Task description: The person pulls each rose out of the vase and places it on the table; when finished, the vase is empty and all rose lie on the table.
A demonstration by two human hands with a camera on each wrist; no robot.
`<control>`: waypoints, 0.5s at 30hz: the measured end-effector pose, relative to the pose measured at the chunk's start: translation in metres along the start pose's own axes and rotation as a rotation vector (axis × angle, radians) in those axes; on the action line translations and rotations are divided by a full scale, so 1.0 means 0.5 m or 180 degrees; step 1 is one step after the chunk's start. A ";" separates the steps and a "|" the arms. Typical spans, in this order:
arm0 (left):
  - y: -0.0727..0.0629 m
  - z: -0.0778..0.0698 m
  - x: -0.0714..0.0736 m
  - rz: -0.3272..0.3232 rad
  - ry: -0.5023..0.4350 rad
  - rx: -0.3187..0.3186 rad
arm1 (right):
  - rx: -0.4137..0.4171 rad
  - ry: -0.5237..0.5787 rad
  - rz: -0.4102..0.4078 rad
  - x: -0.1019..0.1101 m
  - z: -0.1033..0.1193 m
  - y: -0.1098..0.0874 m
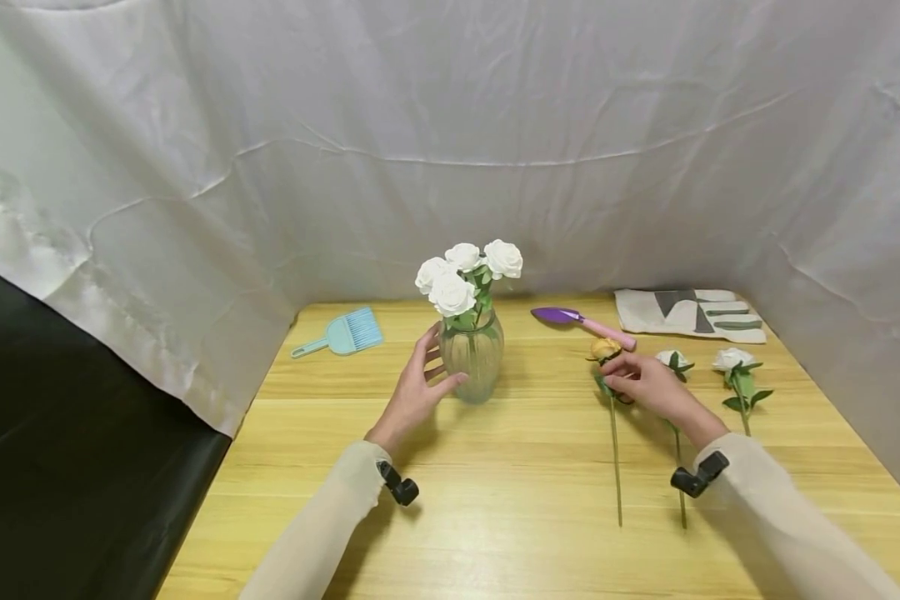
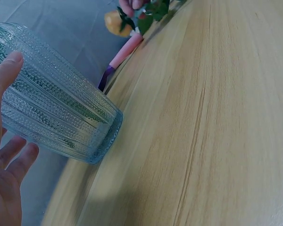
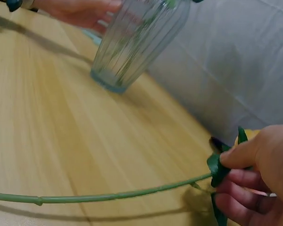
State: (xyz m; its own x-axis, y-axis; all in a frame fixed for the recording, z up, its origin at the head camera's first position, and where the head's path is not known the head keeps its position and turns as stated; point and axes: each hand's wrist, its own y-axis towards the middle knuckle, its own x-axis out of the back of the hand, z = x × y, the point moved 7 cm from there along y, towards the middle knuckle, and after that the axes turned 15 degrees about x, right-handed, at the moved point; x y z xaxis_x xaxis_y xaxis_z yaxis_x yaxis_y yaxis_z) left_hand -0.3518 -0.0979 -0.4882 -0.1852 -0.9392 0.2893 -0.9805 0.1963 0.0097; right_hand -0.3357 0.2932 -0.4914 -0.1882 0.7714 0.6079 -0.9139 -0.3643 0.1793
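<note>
Item, yellow rose (image 1: 605, 349): on the right of the tabletop (image 1: 510, 500), bloom at the far end, stem running towards the near edge, long axis almost straight near-to-far. Shadow apart from the stem in the right wrist view (contact of the cut end with the tabletop: cannot tell).

Right hand (image 1: 652, 387): grip drawn into a pinch on the rose, just below the bloom, among the leaves; free length of stem pointing near.

Item, glass vase (image 1: 482, 362): upright, towards the far middle, with four white roses (image 1: 452, 293) inside; left of the right grip, well apart. By judgement, the governing relation: stem close to horizontal, vase mouth upward and off to the left.

Left hand (image 1: 415, 398): nearer to the vase, at its left side; grip wide, thumb across the near face, fingers spread (firmness of contact: cannot tell).

Remainder: two loose white roses (image 1: 733, 359), right; trowel (image 1: 595, 327) and work glove (image 1: 682, 315), far right; dustpan and brush (image 1: 348, 333), far left.
</note>
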 end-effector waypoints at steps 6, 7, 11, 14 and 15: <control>-0.001 0.000 -0.001 0.0016 0.0017 0.0009 | -0.0127 -0.0210 0.0026 -0.018 -0.024 -0.002; -0.001 -0.001 -0.001 0.0016 0.0018 0.0013 | -0.0129 -0.0229 0.0032 -0.020 -0.026 -0.002; -0.001 -0.002 0.000 0.0028 -0.0009 0.0027 | -0.0080 -0.0377 -0.0005 -0.026 -0.029 0.000; -0.001 -0.003 0.000 0.0025 -0.0024 0.0034 | 0.0001 -0.0511 -0.0033 -0.026 -0.023 -0.001; -0.001 -0.002 -0.001 0.0023 -0.0026 0.0037 | 0.0041 -0.0562 -0.0038 -0.026 -0.020 -0.001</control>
State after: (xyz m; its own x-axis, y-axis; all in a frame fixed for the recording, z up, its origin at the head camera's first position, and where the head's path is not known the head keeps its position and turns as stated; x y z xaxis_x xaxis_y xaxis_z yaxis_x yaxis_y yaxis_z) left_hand -0.3509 -0.0973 -0.4872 -0.1927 -0.9401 0.2813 -0.9798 0.1999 -0.0033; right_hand -0.3365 0.2885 -0.5069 -0.1103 0.6723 0.7320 -0.9107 -0.3633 0.1964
